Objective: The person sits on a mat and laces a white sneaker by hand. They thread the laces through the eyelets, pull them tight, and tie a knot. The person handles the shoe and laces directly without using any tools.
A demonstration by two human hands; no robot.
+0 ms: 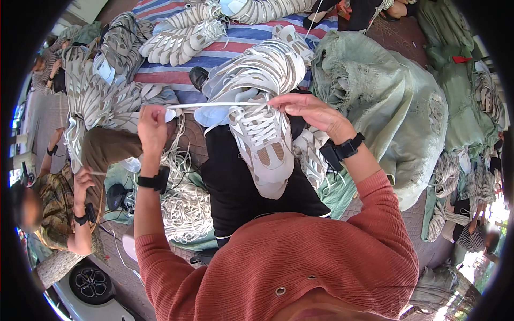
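Note:
A white shoelace (214,105) stretches taut and nearly level between my hands. At its left end my left hand (152,128) is closed in a pinch on it. My right hand (316,113) meets the other end with its fingertips, the fingers long and close together. Just below the lace, a white-and-beige shoe upper (262,152) rests over my black-trousered lap, toe toward me, its front crisscrossed with white laces. From behind it a curved stack of nested shoe uppers (267,67) reaches away from me. Part of the upper's collar is hidden by lace and fingers.
A heap of white laces (184,211) lies by my left forearm. More stacked uppers (101,104) stand at the left, others (184,43) on a striped sheet (160,80). A big pale green sack (385,107) bulges at the right. A co-worker's hand (83,184) is at the left.

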